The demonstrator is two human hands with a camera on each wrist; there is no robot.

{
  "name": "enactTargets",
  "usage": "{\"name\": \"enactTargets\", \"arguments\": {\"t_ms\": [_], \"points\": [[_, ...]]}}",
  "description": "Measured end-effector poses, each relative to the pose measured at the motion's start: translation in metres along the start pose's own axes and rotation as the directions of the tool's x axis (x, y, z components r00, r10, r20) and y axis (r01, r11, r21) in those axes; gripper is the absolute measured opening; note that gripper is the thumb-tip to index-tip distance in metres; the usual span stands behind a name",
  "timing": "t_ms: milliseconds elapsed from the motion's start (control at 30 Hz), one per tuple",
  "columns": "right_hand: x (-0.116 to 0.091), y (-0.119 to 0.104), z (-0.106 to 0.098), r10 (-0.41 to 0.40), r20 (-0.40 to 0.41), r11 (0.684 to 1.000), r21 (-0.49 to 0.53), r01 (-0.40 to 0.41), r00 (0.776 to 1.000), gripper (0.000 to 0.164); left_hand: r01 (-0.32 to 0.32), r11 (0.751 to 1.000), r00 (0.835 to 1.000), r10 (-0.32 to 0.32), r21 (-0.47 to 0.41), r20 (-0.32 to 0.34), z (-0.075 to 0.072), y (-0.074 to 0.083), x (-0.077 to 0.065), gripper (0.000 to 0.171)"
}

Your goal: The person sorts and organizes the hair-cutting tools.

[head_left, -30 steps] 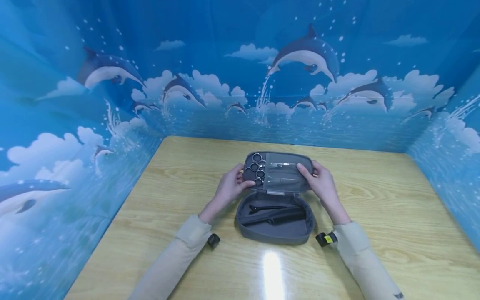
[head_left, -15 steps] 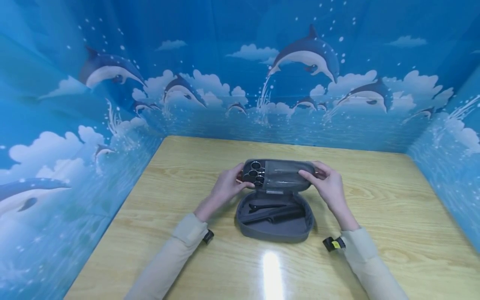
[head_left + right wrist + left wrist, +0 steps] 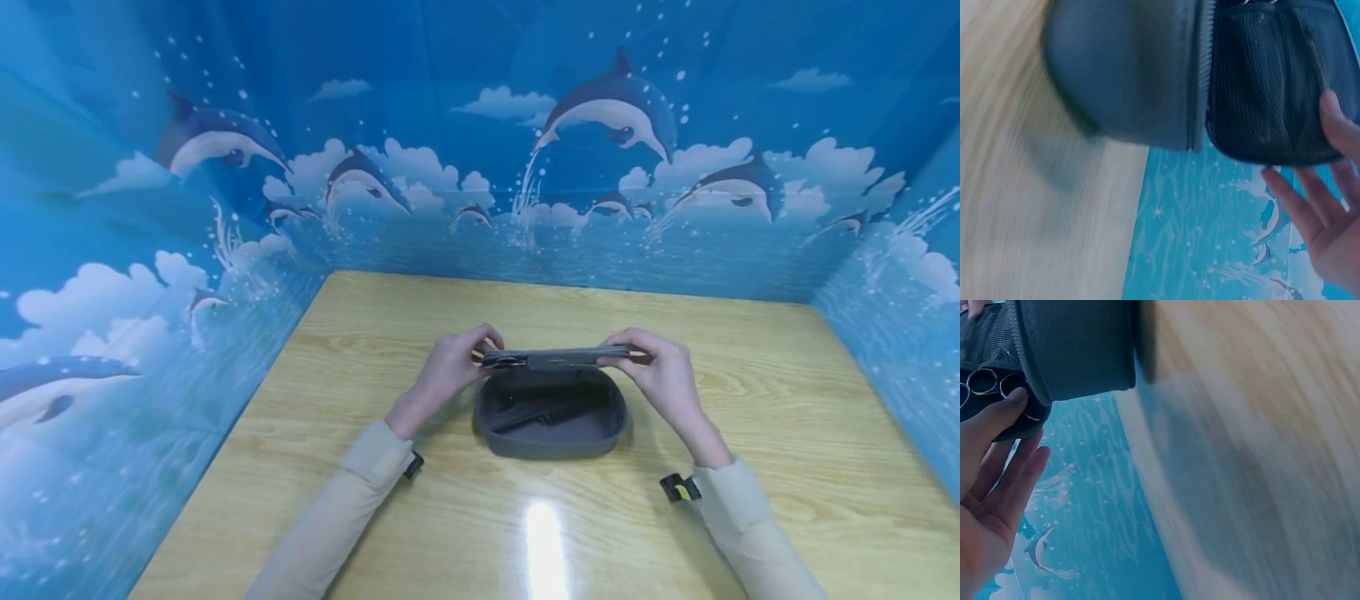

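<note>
A grey zip case point(image 3: 551, 447) stands on the table with its lid point(image 3: 558, 358) raised, seen nearly edge-on in the head view. My left hand point(image 3: 450, 362) pinches the lid's left end, its thumb over the finger rings of scissors point(image 3: 984, 393) tucked inside. At the other end, my right hand point(image 3: 663, 371) grips the lid, thumb on the mesh pocket point(image 3: 1272, 81) and fingers behind. In the shaded base lies a black comb point(image 3: 517, 419) with another slim black piece, both partly lost in shadow.
Wood-grain table point(image 3: 787, 417) surrounds the case. A blue dolphin-print sheet point(image 3: 480, 242) hangs along the back and both sides. Light glares off the table point(image 3: 546, 542) in front.
Both hands have tipped the lid forward over the base, from showing its inner face with the scissors to nearly edge-on. The base's inside has grown darker.
</note>
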State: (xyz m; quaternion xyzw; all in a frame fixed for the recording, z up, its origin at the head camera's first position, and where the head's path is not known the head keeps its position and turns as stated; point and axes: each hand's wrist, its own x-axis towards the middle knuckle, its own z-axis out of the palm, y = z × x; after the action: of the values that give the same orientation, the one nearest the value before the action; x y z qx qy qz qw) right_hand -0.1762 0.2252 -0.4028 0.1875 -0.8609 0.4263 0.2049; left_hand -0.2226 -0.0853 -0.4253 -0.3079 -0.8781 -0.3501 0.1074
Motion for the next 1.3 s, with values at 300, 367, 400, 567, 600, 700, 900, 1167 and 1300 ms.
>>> {"name": "enactTargets", "arguments": {"t_ms": [300, 367, 400, 567, 600, 700, 900, 1167, 1300], "points": [[-0.013, 0.01, -0.009, -0.18, 0.15, 0.977, -0.085, 0.194, 0.972, 0.046, -0.113, 0.99, 0.992, 0.107, 0.085, 0.071, 0.004, -0.003, -0.004, 0.036], [-0.015, 0.012, -0.011, -0.206, 0.174, 0.971, -0.087, 0.223, 0.963, 0.047, -0.146, 0.984, 0.987, 0.138, 0.106, 0.084, 0.005, -0.003, -0.005, 0.037], [-0.016, 0.012, -0.011, -0.22, 0.185, 0.967, -0.09, 0.239, 0.958, 0.048, -0.164, 0.979, 0.984, 0.154, 0.119, 0.09, 0.005, -0.003, -0.005, 0.038], [-0.02, 0.013, -0.011, -0.324, 0.264, 0.918, -0.146, 0.369, 0.909, 0.051, -0.261, 0.946, 0.964, 0.243, 0.193, 0.111, 0.006, -0.006, -0.006, 0.04], [-0.021, 0.013, -0.011, -0.342, 0.281, 0.905, -0.16, 0.395, 0.897, 0.052, -0.275, 0.94, 0.96, 0.257, 0.202, 0.112, 0.006, -0.006, -0.006, 0.04], [-0.025, 0.013, -0.009, -0.385, 0.316, 0.865, -0.203, 0.459, 0.867, 0.054, -0.296, 0.93, 0.954, 0.276, 0.217, 0.12, 0.006, -0.007, -0.007, 0.041], [-0.034, 0.015, -0.003, -0.437, 0.333, 0.813, -0.25, 0.525, 0.835, 0.048, -0.24, 0.952, 0.963, 0.209, 0.189, 0.169, 0.002, -0.002, -0.009, 0.042], [-0.043, 0.019, -0.003, -0.348, 0.376, 0.867, -0.219, 0.448, 0.859, 0.044, -0.154, 0.971, 0.958, 0.102, 0.181, 0.269, -0.009, 0.005, -0.01, 0.038], [-0.048, 0.019, -0.007, -0.269, 0.415, 0.898, -0.217, 0.382, 0.869, 0.041, -0.151, 0.977, 0.942, 0.096, 0.152, 0.321, -0.015, 0.005, -0.013, 0.038]]}}
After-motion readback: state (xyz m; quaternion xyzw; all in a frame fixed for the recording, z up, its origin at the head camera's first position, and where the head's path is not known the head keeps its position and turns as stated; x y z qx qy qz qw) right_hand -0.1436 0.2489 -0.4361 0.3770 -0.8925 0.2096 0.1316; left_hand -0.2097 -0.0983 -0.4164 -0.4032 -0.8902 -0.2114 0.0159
